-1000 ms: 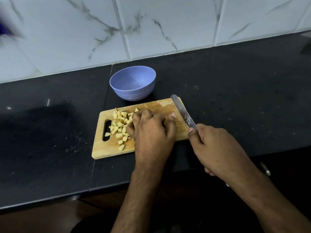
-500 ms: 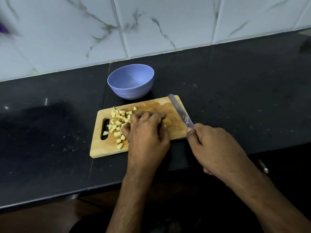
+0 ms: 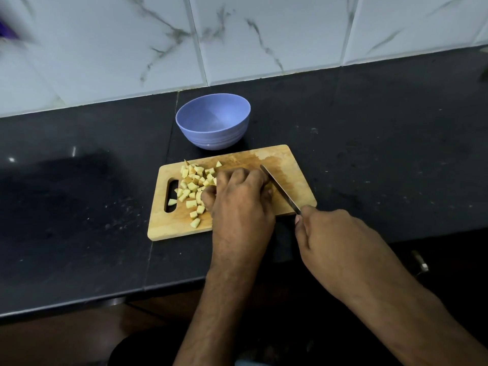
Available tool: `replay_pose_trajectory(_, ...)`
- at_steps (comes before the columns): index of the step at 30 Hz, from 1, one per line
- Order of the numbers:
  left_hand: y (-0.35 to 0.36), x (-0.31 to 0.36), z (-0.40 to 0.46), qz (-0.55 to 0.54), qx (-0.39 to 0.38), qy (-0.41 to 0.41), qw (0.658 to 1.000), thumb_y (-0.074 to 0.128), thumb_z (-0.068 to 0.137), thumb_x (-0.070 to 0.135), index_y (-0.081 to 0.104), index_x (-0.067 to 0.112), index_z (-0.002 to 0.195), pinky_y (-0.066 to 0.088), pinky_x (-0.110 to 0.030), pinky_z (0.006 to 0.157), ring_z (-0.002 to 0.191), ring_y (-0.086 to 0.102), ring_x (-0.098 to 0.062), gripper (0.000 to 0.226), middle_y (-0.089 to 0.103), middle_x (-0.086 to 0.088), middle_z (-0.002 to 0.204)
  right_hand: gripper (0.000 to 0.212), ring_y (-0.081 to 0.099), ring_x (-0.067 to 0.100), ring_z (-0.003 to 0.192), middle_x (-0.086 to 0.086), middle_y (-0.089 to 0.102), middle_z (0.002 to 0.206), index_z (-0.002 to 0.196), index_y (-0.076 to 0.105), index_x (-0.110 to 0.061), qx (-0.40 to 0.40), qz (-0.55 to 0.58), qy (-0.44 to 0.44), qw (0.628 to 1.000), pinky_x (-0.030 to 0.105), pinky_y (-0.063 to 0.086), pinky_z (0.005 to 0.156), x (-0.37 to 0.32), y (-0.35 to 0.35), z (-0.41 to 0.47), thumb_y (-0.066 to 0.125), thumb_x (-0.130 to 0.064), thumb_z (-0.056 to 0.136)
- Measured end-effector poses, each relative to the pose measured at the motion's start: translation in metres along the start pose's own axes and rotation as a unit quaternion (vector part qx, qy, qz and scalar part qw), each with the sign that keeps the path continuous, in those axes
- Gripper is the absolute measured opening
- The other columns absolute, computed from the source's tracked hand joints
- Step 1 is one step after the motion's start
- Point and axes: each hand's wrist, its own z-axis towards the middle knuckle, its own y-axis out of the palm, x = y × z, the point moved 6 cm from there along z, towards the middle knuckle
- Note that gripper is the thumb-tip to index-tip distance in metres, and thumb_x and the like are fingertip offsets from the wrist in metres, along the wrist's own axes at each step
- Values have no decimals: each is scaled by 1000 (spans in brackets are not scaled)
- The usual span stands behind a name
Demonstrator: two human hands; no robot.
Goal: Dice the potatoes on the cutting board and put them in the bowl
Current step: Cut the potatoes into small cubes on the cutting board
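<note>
A wooden cutting board (image 3: 293, 167) lies on the black counter with several pale yellow potato cubes (image 3: 194, 184) piled on its left half. My left hand (image 3: 239, 204) sits curled over the board's middle, its fingers holding down a potato piece that is mostly hidden beneath them. My right hand (image 3: 340, 247) grips the handle of a knife (image 3: 280, 190) whose blade lies right against my left fingertips. An empty lavender bowl (image 3: 212, 121) stands just behind the board.
The black counter (image 3: 383, 143) runs to a white marble-tiled wall behind the bowl. Its front edge is near my forearms. A small metal object (image 3: 420, 261) sits below the counter edge at the right.
The knife blade has swung left from the board's right edge to rest against my left fingers. My left hand stays curled on the potato piece, which is now covered.
</note>
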Motion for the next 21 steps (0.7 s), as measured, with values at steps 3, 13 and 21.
replay_pose_trajectory(3,0,1,0,-13,6,9,1000,62,94,25,66,28,107,24,-46,105,124,42,-12,13,62,12,111,20,45,7,56,-9,46,71,107,48,-24,-35,-13,7,999,23,32,47,-3,5,0,30,-33,106)
replay_pose_trajectory(13,-3,-1,-1,-27,26,-25,999,64,92,31,59,28,101,20,-41,104,119,46,-10,11,62,13,109,13,43,5,57,-7,48,73,97,39,-25,-104,-43,24,993,20,27,45,3,-2,-24,29,-27,106)
replay_pose_trajectory(21,-6,-3,-6,-19,24,-25,999,63,95,28,65,28,103,19,-43,107,118,45,-13,8,62,11,106,26,54,7,62,-7,54,73,92,40,-30,-44,-10,38,998,24,48,60,3,-9,-30,21,-43,104)
